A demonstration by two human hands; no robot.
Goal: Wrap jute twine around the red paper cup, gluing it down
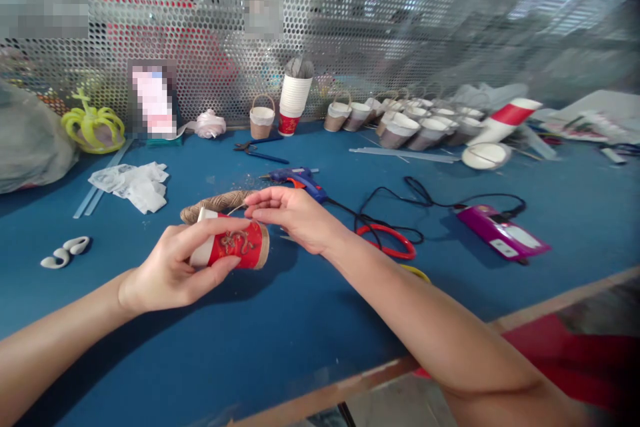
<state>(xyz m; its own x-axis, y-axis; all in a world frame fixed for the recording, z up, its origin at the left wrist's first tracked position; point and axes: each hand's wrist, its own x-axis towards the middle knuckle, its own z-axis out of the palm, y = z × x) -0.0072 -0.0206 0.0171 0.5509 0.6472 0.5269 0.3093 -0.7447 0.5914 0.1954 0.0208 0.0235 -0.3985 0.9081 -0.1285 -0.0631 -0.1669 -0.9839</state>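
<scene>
My left hand (173,267) is wrapped around a red and white paper cup (235,243) with a dragon print, tipped on its side above the table. A band of brown twine circles the cup's base end, at the right. Just beyond the cup, my right hand (300,217) pinches a thin strand of twine between thumb and fingers. Behind both hands lies a bundle of brown twine (215,203), partly covered by the cup and fingers. A blue glue gun (305,180) rests right behind my right hand.
Red-handled scissors (387,241) lie by a black cable and a purple power strip (503,233). Pliers (263,151), a cup stack (295,97), several twine-wrapped cups (400,130) and glue sticks (405,155) stand or lie farther back. White cloth (133,183) is at left.
</scene>
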